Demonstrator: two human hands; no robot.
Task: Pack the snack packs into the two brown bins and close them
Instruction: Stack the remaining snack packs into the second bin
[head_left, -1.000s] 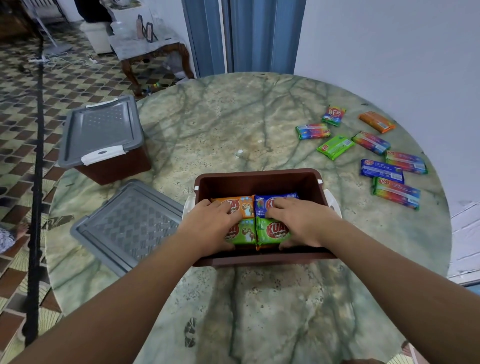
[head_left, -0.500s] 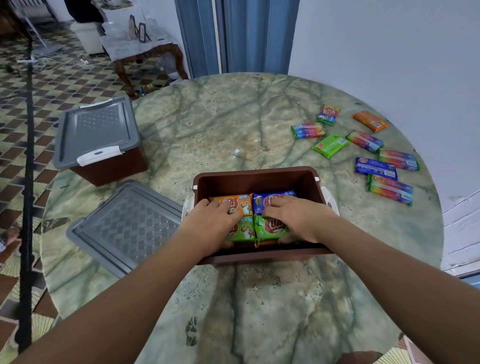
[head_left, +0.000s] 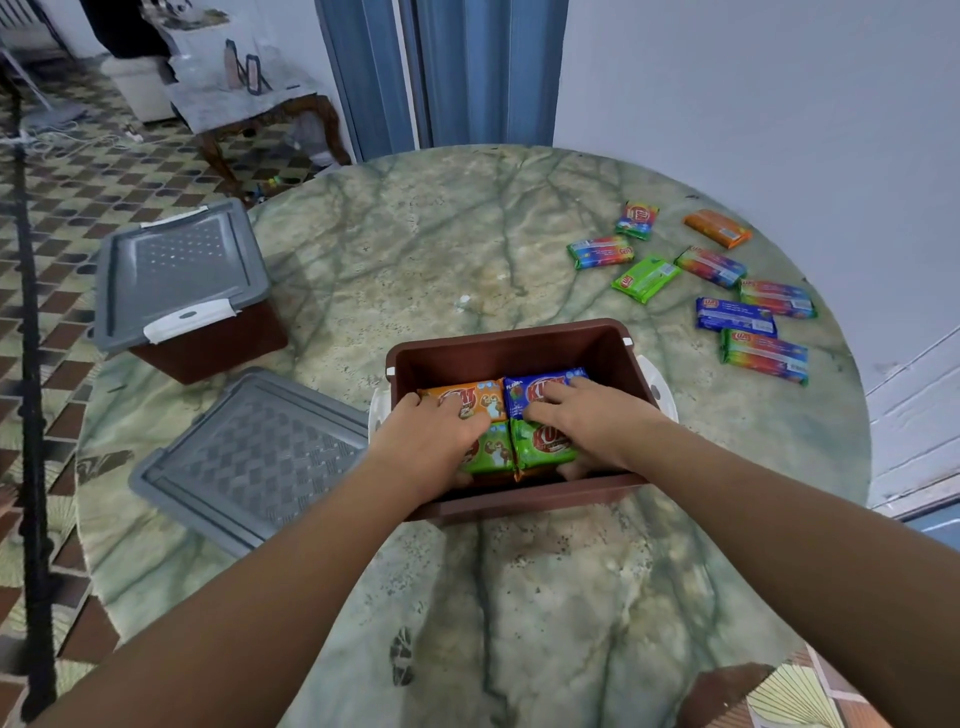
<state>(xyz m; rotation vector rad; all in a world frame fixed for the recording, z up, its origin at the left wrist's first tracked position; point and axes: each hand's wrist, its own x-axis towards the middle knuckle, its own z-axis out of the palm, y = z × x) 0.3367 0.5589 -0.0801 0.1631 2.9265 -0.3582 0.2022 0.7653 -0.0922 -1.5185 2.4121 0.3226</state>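
Open bin (head_left: 519, 345): far half free above packs. Bare worktop (head_left: 415, 249) beyond. Loose lid (head_left: 254, 457) just left; closed bin (head_left: 182, 291) far left; scattered packs (head_left: 711, 280) right.

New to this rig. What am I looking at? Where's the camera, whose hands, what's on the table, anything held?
No robot here: one wide-angle camera worn on a person's head looks down at their bare hands. The left hand and right hand press flat on snack packs inside an open brown bin on a round marble table; whether either grips a pack cannot be told. The bin's grey lid lies to its left. A second bin, lid on, sits further left. Eight loose packs lie at the right.
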